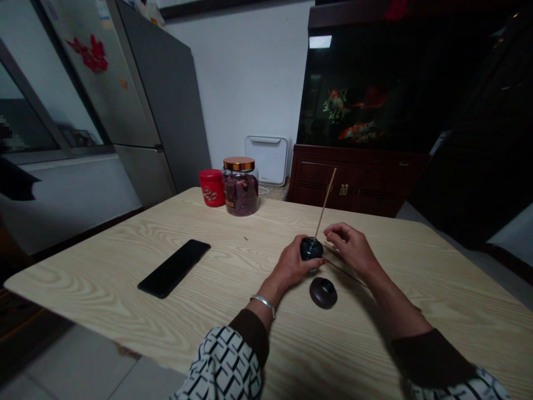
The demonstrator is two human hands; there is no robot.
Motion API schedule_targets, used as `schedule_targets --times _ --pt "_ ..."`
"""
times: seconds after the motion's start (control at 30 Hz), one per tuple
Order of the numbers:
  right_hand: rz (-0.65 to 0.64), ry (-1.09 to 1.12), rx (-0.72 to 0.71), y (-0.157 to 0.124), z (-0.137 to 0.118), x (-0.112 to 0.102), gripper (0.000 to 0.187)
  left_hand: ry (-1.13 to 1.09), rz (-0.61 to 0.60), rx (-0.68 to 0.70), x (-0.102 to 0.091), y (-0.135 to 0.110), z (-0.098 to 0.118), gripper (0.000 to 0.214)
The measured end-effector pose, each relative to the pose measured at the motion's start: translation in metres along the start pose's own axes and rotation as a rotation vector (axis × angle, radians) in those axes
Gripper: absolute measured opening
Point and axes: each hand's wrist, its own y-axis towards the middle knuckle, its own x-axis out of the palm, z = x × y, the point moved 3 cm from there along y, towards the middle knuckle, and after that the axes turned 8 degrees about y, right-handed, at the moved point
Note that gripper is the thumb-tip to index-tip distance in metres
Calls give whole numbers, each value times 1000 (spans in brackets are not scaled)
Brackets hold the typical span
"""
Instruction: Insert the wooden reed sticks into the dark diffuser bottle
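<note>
Head view: My left hand (pixel 291 265) closes around a small dark round bottle (pixel 311 249) at the middle of a pale wood-grain table (pixel 104 266), a silver bangle (pixel 263 305) on that wrist. A thin wooden stick (pixel 326 195) rises from the bottle's top, tilted toward the far right. My right hand (pixel 348 248) sits just beside the bottle, half closed and palm down, above two thin sticks (pixel 345 264) lying on the table; whether it grips them I cannot tell. A dark round lid (pixel 323 293) rests on the table, near and just below the bottle.

To the far left, a black smartphone (pixel 174 268) lies face down or dark. At the far edge stand a red tin (pixel 212 188) and, touching it, a glass jar of dried rose petals (pixel 240 191) with a copper lid. Beyond the table are a white appliance (pixel 267 160), a fish tank with orange fish (pixel 358 94) on a dark wood cabinet (pixel 353 180), and a steel refrigerator (pixel 154 100) at left.
</note>
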Motion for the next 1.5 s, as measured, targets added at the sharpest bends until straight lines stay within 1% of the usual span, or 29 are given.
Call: schedule_targets --times 0.07,0.1,0.17,0.23,0.3,0.43,0.57,0.83,1.0,1.07,1.13,1.17,1.2,1.27,1.3,1.33,1.37,1.4,1.43,1.5 --pt "-20 -177 35 -3 14 -25 25 -5 4 -13 0 0 1 65" --pt "-41 -309 66 -4 23 -38 23 -8 5 -13 -1 0 1 66" --pt "-148 -588 159 -10 42 -59 17 -13 2 -9 -1 0 2 66" --pt "-258 -780 237 -16 57 -70 15 -9 -3 -5 -1 0 2 66" --pt "-312 -863 274 -22 64 -72 14 0 -9 -2 -1 0 1 65" --pt "-298 -895 299 -26 57 -61 13 -1 -4 -1 0 0 0 66" --pt "-303 -926 283 -27 52 -53 16 -5 -8 -19 0 0 1 66" --pt "-366 -894 297 -24 56 -53 15 2 1 -9 -1 -1 2 64" --pt "-352 -877 297 -23 56 -56 16 11 -1 4 -1 -1 0 65" --pt "-310 -827 275 -21 50 -62 16 11 4 8 -1 -1 0 65" --pt "-209 -705 206 -17 35 -69 14 1 6 7 -1 -1 -1 65" --pt "-117 -601 159 -15 23 -73 14 -7 5 7 -1 -1 -1 66" --pt "4 -467 114 -12 10 -77 14 -15 3 7 0 -1 -2 66" --pt "288 -127 48 -8 -19 -81 19 -29 2 7 1 -1 -3 67" --pt "412 57 32 -7 -32 -80 22 -32 5 7 1 0 -3 67" --pt "499 230 10 -6 -44 -75 24 -33 6 8 1 0 -3 67" --pt "544 374 -17 -4 -54 -68 25 -31 7 6 1 0 -4 68" --pt "563 474 -54 -2 -63 -59 25 -27 8 4 1 0 -4 68" --pt "565 543 -91 1 -70 -50 25 -24 8 3 1 0 -4 68" --pt "563 592 -149 6 -76 -32 24 -19 2 4 1 -1 -5 68"
